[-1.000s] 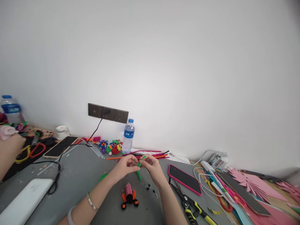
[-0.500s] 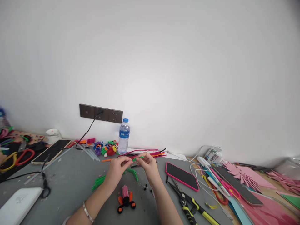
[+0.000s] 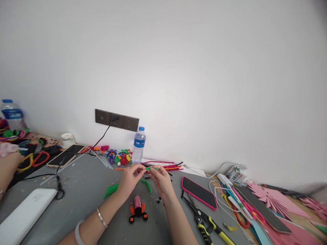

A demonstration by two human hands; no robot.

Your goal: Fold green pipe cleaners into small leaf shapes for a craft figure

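Note:
Between both hands, above the grey table (image 3: 84, 204), is a short green pipe cleaner (image 3: 151, 168). My left hand (image 3: 131, 177) pinches one end of it, and the fingertips of my right hand (image 3: 160, 178) close on the other. Below my hands stands a small pipe-cleaner figure (image 3: 138, 209) with a pink body, orange pieces and black round ends. More green pipe cleaners (image 3: 112, 190) lie beside my left wrist, and a bent green piece (image 3: 146, 185) sits just under my hands. Tiny black scraps lie near my right wrist.
Yellow-black pliers (image 3: 204, 217) and a pink-edged phone (image 3: 199, 192) are at right, near a white cable. A water bottle (image 3: 139, 144) stands at the wall beside small colourful figures (image 3: 125, 158). A white power bank (image 3: 28, 216) lies left. Another person's hand (image 3: 10, 166) holds a pale pink tool.
The view has swung slightly left, bringing the other person's hand and a second bottle further into sight. Both my hands still pinch the green pipe cleaner, almost in the same place.

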